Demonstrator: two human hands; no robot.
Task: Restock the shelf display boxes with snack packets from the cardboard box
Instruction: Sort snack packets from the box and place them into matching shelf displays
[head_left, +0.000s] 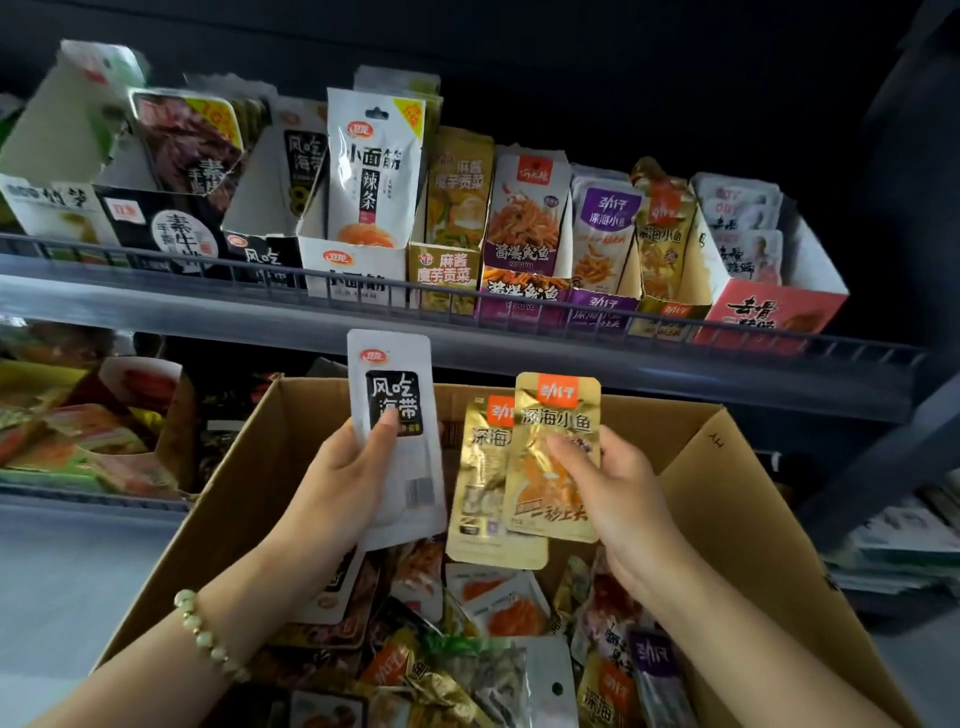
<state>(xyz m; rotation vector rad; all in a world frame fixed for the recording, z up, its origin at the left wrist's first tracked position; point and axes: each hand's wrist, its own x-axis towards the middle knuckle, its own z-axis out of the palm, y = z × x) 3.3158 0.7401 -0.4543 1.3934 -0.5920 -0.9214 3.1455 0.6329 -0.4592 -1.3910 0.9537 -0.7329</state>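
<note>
The left hand (340, 483) grips a white flat packet (397, 364) above the brown cardboard box (727, 499). The right hand (621, 499) pinches two gold foil packets (558, 415).

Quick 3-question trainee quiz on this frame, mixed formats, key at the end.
1. How many gold packets does the right hand hold?
2. True or false: the left hand holds a purple packet.
3. On the upper shelf, the gold display box sits: A) far left; B) between the purple box and the red box; C) far right.
Key: 1 two; 2 false, it holds a white packet; 3 B.
</note>
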